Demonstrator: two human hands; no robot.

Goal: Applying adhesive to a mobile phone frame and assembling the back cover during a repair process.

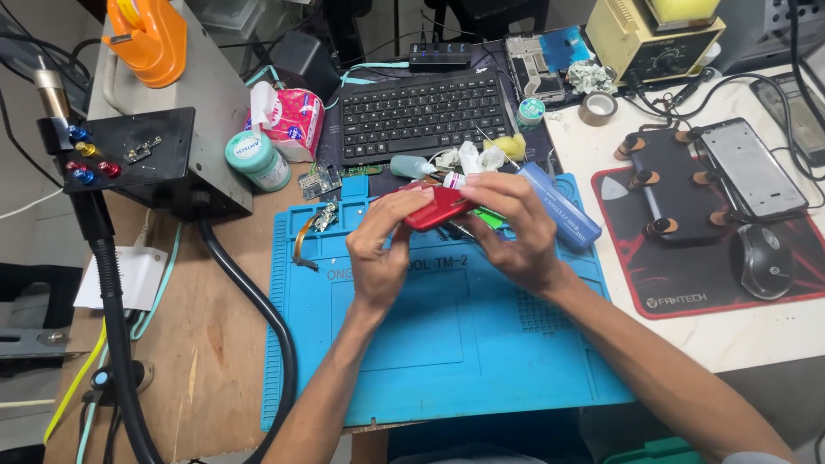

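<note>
Holding red phone (434, 206) over blue mat (447, 344): left hand (382, 245), right hand (516, 228), fingers of both clamped on it.

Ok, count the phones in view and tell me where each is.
2: a red phone held in both hands over the blue mat, and a black phone right of it, on the holder. Others may be hidden.

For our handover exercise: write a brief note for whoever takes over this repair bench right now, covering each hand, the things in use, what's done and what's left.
Left hand: grip on the left end of the red phone, held above the blue work mat.
Right hand: on the phone's right end, fingers over its top.
Nearby: small white-capped bottle just behind the phone, blue case on the mat.
Done: phone picked up.
Left: cannot tell from this view.
</note>
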